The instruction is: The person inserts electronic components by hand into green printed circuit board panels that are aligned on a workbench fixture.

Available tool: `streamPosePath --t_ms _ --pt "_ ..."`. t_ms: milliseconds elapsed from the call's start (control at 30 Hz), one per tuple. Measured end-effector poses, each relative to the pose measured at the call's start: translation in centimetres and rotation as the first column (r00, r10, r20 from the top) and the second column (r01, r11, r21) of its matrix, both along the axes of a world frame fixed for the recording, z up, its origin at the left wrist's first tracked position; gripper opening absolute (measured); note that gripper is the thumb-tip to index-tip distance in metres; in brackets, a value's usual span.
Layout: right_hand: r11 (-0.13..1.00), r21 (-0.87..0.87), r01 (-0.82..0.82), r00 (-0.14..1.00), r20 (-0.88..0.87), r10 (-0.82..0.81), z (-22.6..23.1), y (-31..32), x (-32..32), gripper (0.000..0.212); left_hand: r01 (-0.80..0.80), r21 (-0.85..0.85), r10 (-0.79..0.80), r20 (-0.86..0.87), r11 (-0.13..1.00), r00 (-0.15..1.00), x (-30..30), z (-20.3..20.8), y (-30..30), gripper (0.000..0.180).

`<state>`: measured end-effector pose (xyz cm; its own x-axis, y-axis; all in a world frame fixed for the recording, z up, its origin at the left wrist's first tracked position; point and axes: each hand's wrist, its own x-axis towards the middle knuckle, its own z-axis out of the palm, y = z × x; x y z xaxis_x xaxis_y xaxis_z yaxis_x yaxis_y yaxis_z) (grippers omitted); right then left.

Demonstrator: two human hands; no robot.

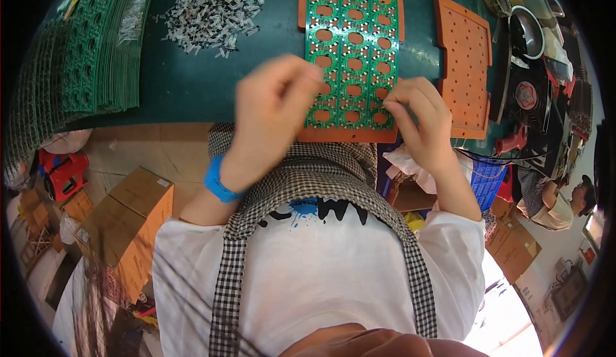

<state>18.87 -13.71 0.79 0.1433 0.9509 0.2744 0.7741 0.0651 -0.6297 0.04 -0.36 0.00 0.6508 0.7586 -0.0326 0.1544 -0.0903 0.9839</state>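
A green circuit board panel with rows of oval cutouts lies on an orange fixture plate at the table's front edge. Over the panel's left side is my left hand, smeared by motion, its thumb and forefinger pinched together. My right hand is at the panel's lower right edge, thumb and forefinger closed in a pinch. Whatever either pinch holds is too small to make out. Left of the panel lies a heap of small clear-and-dark parts.
Tall stacks of green panels stand at the left of the green table. A second orange plate with small holes lies at right, near a metal bowl and a dark reel. Another person is at far right.
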Motion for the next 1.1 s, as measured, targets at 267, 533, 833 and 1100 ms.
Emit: streamPosePath --t_ms 267,533,833,1100 --pt "0.99 -0.13 -0.06 0.998 -0.027 0.057 -1.3 -1.1 1.2 0.01 -0.044 0.863 0.556 -0.284 0.503 0.781 -3.1 -4.3 7.4 0.026" --pt "0.987 -0.144 -0.068 0.998 -0.005 0.068 -1.5 -1.4 1.5 0.011 -0.078 0.79 0.462 -0.272 0.608 0.844 -3.1 -5.0 7.4 0.012" --pt "0.997 0.007 -0.078 0.991 0.111 0.077 -3.1 -2.2 1.4 0.016 -0.171 0.802 0.482 -0.16 0.572 0.861 -2.9 -4.9 7.4 0.012" --pt "0.994 0.072 -0.081 0.987 0.144 0.07 -2.3 -3.3 2.0 0.029 0.496 0.596 -0.24 -0.459 0.632 0.856 -2.6 -0.2 3.1 0.086"
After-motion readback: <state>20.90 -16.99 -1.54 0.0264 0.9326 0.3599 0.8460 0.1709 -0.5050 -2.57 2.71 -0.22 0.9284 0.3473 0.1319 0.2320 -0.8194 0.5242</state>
